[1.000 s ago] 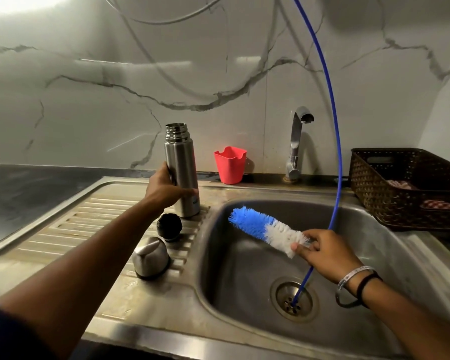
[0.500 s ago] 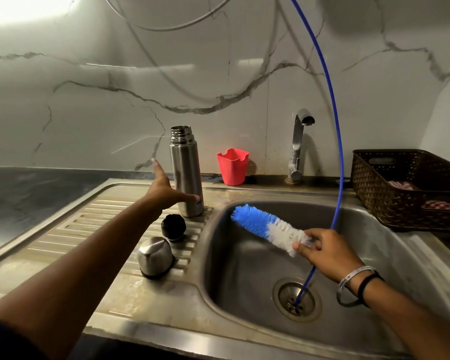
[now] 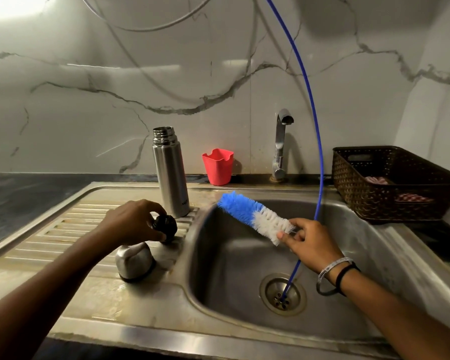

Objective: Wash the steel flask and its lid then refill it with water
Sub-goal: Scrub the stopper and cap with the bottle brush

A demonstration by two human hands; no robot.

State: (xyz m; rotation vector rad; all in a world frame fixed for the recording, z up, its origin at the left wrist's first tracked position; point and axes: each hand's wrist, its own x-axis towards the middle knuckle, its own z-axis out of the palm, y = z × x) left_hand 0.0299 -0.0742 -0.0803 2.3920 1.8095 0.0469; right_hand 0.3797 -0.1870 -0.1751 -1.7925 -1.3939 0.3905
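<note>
My left hand (image 3: 133,220) has its grip curled round the black stopper (image 3: 165,227) on the ribbed drainboard (image 3: 70,229), just in front of the upright, open steel flask (image 3: 170,175). The steel cap (image 3: 134,261) sits nearer me. My right hand (image 3: 313,245) pinches the bottle brush (image 3: 252,214) over the sink (image 3: 231,268).

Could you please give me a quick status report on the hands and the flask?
Left hand grips black stopper on drainboard. Right hand holds bottle brush over sink. Steel flask upright, open, untouched. Nothing blocking.
</note>
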